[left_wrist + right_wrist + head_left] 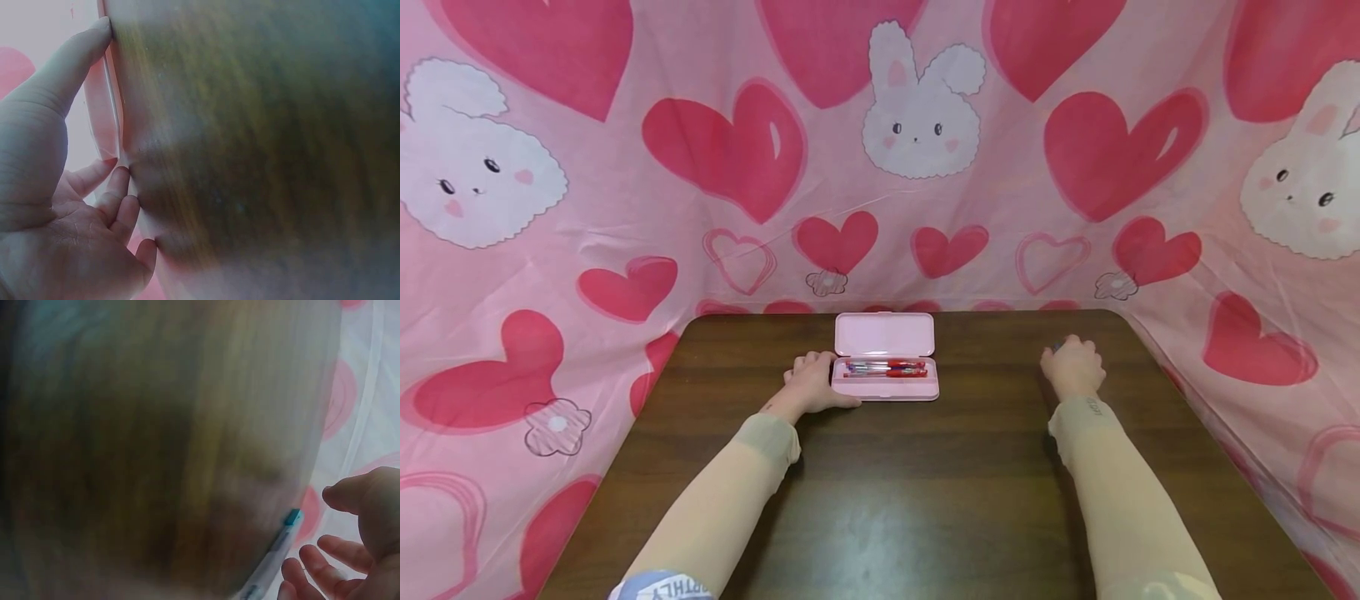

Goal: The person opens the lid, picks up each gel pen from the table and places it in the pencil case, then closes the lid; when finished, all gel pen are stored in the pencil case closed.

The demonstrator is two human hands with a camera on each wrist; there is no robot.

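Observation:
A pink pencil case (887, 393) lies with its lid up near the far edge of the table. Several pens (891, 367), red and clear-barrelled, lie inside it. My left hand (810, 383) holds the left end of the case, thumb at the front edge and fingers at the side; the left wrist view shows thumb and index finger spanning the case wall (103, 115). Far to the right, my right hand (1072, 367) reaches low over the table beside a clear pen with a teal end (292, 517). Its thumb and fingers stand apart, the fingertips close to the pen.
The brown wooden table (910, 483) has rounded far corners. A pink cloth (970, 200) with hearts and rabbits hangs behind it and along both sides. The raised lid (884, 333) stands at the back of the case.

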